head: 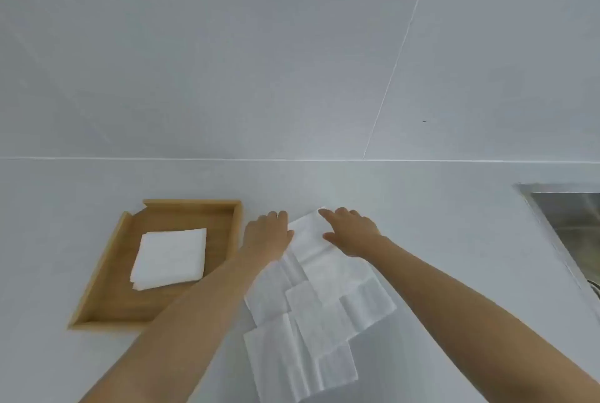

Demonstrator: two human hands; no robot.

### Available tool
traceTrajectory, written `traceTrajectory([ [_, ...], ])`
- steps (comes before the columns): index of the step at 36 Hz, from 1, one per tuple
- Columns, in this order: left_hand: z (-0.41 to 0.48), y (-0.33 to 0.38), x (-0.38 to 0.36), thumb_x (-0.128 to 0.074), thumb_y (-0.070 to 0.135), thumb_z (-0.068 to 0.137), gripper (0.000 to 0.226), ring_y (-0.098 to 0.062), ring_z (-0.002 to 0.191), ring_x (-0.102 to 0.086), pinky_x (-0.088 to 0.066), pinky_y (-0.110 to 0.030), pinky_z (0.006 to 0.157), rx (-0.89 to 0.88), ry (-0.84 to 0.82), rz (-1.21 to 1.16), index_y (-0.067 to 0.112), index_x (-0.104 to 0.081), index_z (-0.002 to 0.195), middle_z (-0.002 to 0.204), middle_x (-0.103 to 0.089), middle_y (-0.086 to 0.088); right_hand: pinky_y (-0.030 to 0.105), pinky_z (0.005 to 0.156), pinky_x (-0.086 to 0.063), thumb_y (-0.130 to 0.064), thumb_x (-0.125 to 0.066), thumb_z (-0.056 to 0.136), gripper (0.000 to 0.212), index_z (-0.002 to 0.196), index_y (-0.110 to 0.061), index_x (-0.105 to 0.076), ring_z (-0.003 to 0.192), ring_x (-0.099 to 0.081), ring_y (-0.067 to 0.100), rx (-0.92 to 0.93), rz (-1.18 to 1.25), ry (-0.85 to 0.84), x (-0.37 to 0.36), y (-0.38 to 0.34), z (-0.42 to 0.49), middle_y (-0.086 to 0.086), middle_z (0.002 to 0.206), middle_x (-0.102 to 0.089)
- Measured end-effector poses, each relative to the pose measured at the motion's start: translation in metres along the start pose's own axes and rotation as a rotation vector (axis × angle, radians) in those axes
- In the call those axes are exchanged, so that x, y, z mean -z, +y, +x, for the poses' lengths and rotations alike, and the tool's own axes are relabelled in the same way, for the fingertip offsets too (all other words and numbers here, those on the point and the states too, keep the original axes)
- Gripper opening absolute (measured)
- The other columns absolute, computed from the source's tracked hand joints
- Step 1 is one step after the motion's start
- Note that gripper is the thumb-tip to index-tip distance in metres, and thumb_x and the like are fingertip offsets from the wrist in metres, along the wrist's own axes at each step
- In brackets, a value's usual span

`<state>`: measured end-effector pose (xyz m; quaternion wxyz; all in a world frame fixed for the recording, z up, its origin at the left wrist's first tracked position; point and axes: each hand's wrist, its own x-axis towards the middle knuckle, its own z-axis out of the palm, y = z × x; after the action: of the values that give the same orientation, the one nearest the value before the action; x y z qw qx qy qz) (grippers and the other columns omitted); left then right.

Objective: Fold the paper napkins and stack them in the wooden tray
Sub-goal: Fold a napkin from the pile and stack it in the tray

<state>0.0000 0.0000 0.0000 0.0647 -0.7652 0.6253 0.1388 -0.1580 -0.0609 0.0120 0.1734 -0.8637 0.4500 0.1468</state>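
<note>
- The tray (97, 272) is the landmark: it sits on a white counter (422, 224), with a stack (170, 258) of folded napkins lying flat in its middle.
- Just right of the tray lies a loose, overlapping spread of unfolded napkins (311, 321), running from beside the tray's far right corner back toward the person.
- Both hands are on the far napkin (308, 240) of that spread, the one nearest the tray's far right corner.
- The left hand (268, 235) rests on that napkin's edge closest to the tray, fingers together and curled down; whether they pinch the paper cannot be told.
- The right hand (352, 232) lies flat on the napkin's side away from the tray, fingers slightly spread and pressing, forefinger at the far corner.
- Judged step: starting a fresh fold, with this napkin being pinned and smoothed; some napkins are done, several remain.
- Next move probably calls for holding one edge down, lifting the opposite edge over to meet it, and creasing flat.
- Thin paper may drag its neighbours, so the sheet wants separating first.
- A steel sink (571, 217) sits well to the right of the tray, away from the work.
</note>
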Motion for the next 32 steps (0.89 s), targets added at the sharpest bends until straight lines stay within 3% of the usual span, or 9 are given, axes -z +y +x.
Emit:
traceTrajectory([
  [7, 0.028, -0.001, -0.009, -0.043, 0.03, 0.091, 0.036, -0.028, 0.11, -0.049, -0.039, -0.034, 0.074, 0.059, -0.094, -0.07, 0.006, -0.046, 0.118, 0.12, -0.051, -0.012, 0.039, 0.095, -0.043, -0.022, -0.043, 0.097, 0.047, 0.142, -0.024, -0.03, 0.125, -0.042, 0.029, 0.045, 0.004, -0.026, 0.003, 0.011, 0.038, 0.01, 0.14, -0.041],
  [14, 0.043, 0.001, -0.014, -0.052, 0.023, 0.084, 0.032, -0.027, 0.107, -0.048, -0.039, -0.032, 0.074, 0.081, -0.078, -0.174, 0.005, -0.049, 0.111, 0.116, -0.051, -0.012, 0.039, 0.101, -0.041, -0.015, -0.052, 0.092, 0.049, 0.139, -0.02, -0.036, 0.128, -0.039, 0.026, 0.089, 0.026, -0.05, 0.002, 0.016, 0.064, 0.008, 0.141, -0.04],
  [21, 0.047, 0.004, -0.02, -0.047, 0.02, 0.086, 0.03, -0.029, 0.111, -0.046, -0.041, -0.036, 0.089, 0.137, -0.149, -0.217, 0.005, -0.052, 0.112, 0.12, -0.048, -0.013, 0.038, 0.092, -0.044, -0.016, -0.063, 0.086, 0.045, 0.126, -0.01, -0.044, 0.12, -0.042, 0.028, 0.107, -0.007, -0.104, 0.005, 0.013, 0.079, 0.011, 0.126, -0.049],
  [27, 0.045, 0.008, -0.024, -0.042, 0.014, 0.088, 0.025, -0.027, 0.11, -0.047, -0.038, -0.035, 0.087, 0.109, -0.108, -0.202, 0.007, -0.053, 0.109, 0.118, -0.05, -0.012, 0.038, 0.091, -0.045, -0.015, -0.062, 0.085, 0.04, 0.122, -0.006, -0.05, 0.121, -0.04, 0.029, 0.095, -0.048, -0.128, 0.008, 0.014, 0.081, 0.013, 0.126, -0.046],
  [32, 0.04, 0.009, -0.014, -0.042, 0.017, 0.09, 0.018, -0.027, 0.098, -0.054, -0.037, -0.036, 0.085, 0.1, -0.025, -0.279, 0.009, -0.052, 0.102, 0.106, -0.059, -0.009, 0.035, 0.085, -0.044, -0.01, -0.047, 0.092, 0.023, 0.112, -0.005, -0.056, 0.114, -0.047, 0.028, 0.088, 0.026, -0.048, 0.012, 0.016, 0.071, 0.013, 0.121, -0.051],
])
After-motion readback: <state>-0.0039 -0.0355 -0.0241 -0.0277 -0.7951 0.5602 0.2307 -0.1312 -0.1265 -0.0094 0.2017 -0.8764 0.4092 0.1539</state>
